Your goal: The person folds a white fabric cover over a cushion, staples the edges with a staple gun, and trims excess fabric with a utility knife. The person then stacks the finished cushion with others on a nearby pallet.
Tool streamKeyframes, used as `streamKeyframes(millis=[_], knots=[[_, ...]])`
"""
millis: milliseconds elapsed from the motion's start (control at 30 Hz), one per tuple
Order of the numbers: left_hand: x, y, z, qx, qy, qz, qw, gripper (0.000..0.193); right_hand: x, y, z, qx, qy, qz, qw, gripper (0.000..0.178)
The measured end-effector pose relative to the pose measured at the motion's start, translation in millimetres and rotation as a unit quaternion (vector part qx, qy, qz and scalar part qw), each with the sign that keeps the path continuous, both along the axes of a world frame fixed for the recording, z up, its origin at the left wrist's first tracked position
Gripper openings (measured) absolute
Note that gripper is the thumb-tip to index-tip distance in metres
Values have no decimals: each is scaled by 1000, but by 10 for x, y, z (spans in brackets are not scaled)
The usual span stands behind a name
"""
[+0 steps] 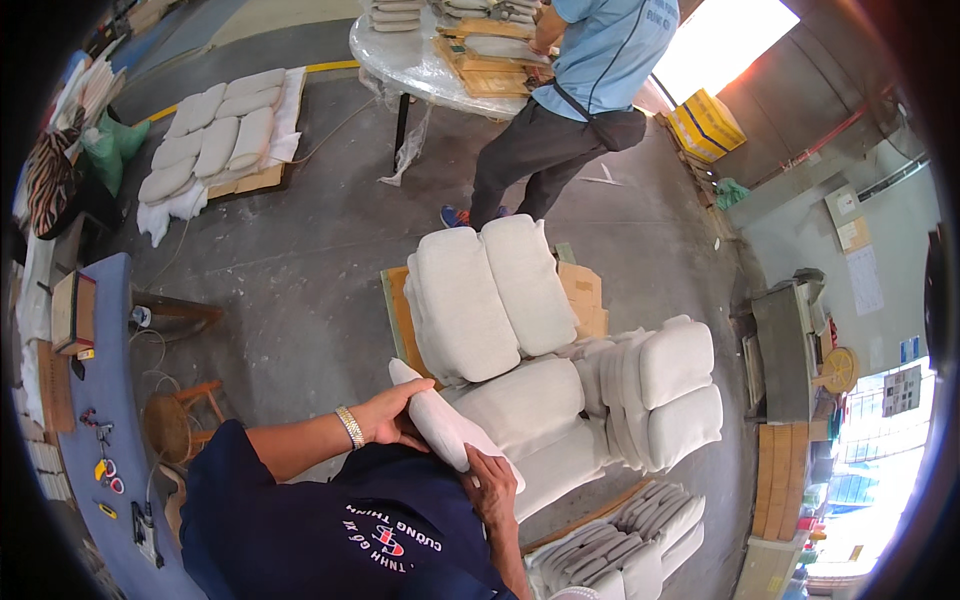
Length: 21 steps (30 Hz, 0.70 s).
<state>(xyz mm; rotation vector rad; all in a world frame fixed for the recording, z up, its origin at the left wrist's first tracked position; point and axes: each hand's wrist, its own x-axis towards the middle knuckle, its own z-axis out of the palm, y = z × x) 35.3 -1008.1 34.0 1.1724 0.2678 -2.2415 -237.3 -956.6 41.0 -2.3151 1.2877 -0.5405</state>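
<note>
Both of my hands grip a narrow, pale padded cushion (445, 425), held tilted in front of my chest. My left hand (395, 410) wraps its upper left part, thumb on top, with a metal watch band at the wrist. At the lower right end, my right hand (490, 482) presses its fingers over the cushion's edge. Just beyond it stand stacks of similar off-white cushions: two tall piles (490, 295) at the back, a lower pile (525, 405) nearest my hands, and cushions standing on edge (680, 390) to the right.
More cushions lie at lower right (640, 540) and on a floor sheet (225, 130) at far left. A co-worker (610, 60) stands at a plastic-covered round table (400, 60). To my left are a blue-topped bench (110, 400) with scissors (112, 478) and a wooden stool (175, 425).
</note>
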Motion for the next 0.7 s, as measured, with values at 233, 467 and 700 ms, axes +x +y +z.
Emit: streamKeyframes(millis=[233, 467, 700], knots=[[-139, -68, 320, -107, -23, 72, 991, 70, -90, -171, 365, 29, -91, -64, 993, 59], [53, -1141, 122, -337, -113, 224, 907, 72, -289, -117, 486, 58, -184, -347, 918, 43], [599, -2332, -383, -357, -67, 263, 894, 72, -671, 499, 115, 148, -133, -448, 871, 38]])
